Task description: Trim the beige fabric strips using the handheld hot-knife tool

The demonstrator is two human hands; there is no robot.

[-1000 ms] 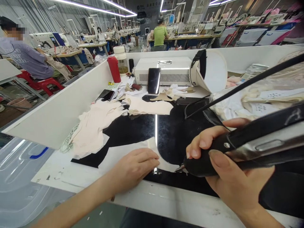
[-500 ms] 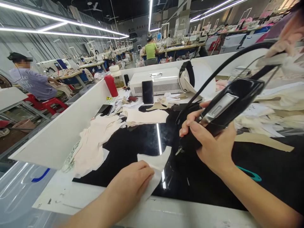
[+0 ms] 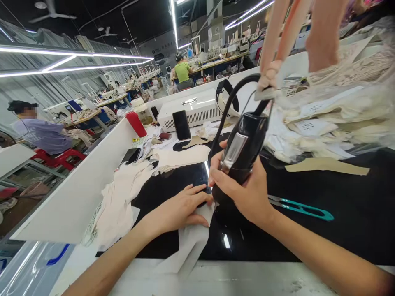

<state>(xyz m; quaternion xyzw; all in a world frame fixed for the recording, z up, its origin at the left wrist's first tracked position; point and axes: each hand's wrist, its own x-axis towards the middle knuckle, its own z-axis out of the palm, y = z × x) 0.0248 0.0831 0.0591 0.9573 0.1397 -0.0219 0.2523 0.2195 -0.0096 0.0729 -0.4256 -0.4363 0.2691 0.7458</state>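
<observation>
My right hand is wrapped round a black corded hand tool with a silver plate, held nearly upright with its tip down on the glossy black worktop. My left hand lies flat with fingers spread on a white fabric piece, right beside the tool's tip. The fabric runs from under my fingers toward the table's near edge. The tool's black cord arcs up and back.
Teal thread snips lie right of my hand. Piles of cream fabric sit left, bagged pieces right. At the back stand a white machine box, a phone and a red bottle. A white partition borders the left. Other workers sit at far tables.
My right hand has swung the tool from slanted to nearly upright and brought it left, close to my left hand. The left hand moved forward on the fabric, fingers now spread.
</observation>
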